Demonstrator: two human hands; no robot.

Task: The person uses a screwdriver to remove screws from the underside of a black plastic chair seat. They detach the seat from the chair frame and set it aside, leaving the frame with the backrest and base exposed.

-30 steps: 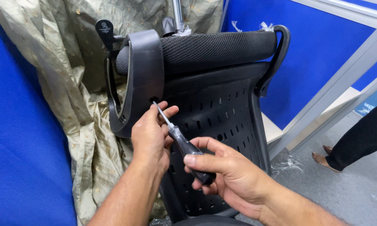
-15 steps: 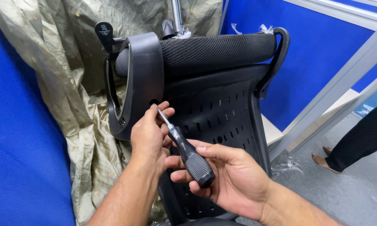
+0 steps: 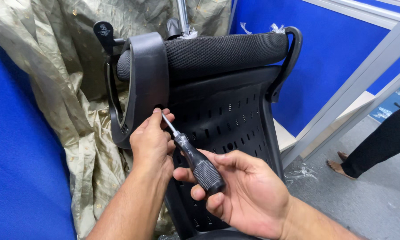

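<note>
Two blue panels (image 3: 18, 178) frame the scene, one filling the near left and another on the far right behind a grey metal frame (image 3: 364, 84). Draped between them on the left hangs a crumpled beige cloth (image 3: 67, 89). Against it lies an overturned black office chair (image 3: 226, 111), its mesh seat cushion (image 3: 222, 51) at the far side and its slotted plastic underside facing the camera. A curved black armrest (image 3: 144, 80) wraps over the left end of the cushion. At the far right, on the grey floor (image 3: 368, 195), a co-worker's dark trouser leg (image 3: 382, 142) and bare foot show. The right hand (image 3: 244, 193) is curled around the ribbed black handle of a screwdriver (image 3: 193, 158), gripping it near the middle of the view. The left hand (image 3: 152, 142) is closed with fingertips pinching the metal shaft where its tip meets the armrest's lower edge.
</note>
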